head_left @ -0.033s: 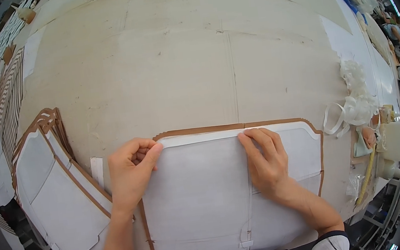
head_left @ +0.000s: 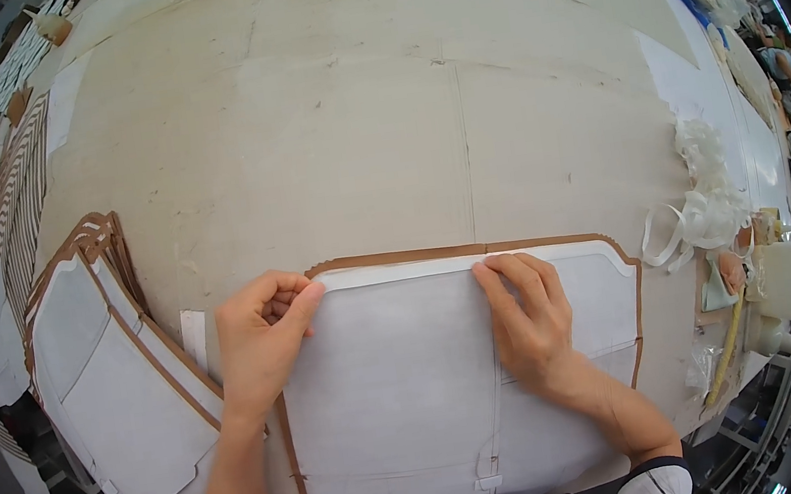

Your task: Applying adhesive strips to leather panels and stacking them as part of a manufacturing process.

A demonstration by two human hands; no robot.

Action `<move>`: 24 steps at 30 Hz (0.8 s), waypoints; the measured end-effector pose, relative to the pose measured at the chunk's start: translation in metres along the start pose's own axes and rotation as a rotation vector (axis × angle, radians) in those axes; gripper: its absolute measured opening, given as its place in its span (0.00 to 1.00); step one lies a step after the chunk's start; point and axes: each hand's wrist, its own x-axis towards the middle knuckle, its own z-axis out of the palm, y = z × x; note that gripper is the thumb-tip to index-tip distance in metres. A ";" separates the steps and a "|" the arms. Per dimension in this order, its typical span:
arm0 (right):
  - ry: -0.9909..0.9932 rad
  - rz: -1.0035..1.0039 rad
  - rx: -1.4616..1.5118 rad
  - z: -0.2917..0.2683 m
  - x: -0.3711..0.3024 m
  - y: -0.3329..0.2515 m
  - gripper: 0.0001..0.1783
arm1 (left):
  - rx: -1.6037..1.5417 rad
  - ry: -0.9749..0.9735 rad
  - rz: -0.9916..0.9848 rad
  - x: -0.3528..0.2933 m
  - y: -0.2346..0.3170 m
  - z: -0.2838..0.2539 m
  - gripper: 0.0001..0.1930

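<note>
A brown panel (head_left: 397,258) with scalloped corners lies flat at the near edge of the table, with only its rim showing. A white lining sheet (head_left: 403,376) covers nearly all of it. My left hand (head_left: 263,339) is curled at the sheet's upper left corner, thumb and forefinger pinching its edge. My right hand (head_left: 530,319) lies flat on the sheet near the middle of the top edge, fingertips pressing the edge down onto the brown rim.
A stack of similar white-lined brown panels (head_left: 104,385) lies fanned at the left. Striped pieces (head_left: 12,217) sit further left. At the right edge are a heap of white strips (head_left: 704,196) and small pale containers (head_left: 774,277). The beige tabletop (head_left: 347,103) stretches beyond.
</note>
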 end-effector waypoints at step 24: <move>-0.125 -0.138 0.095 0.047 0.044 -0.055 0.28 | 0.192 0.052 0.092 0.009 -0.001 -0.001 0.08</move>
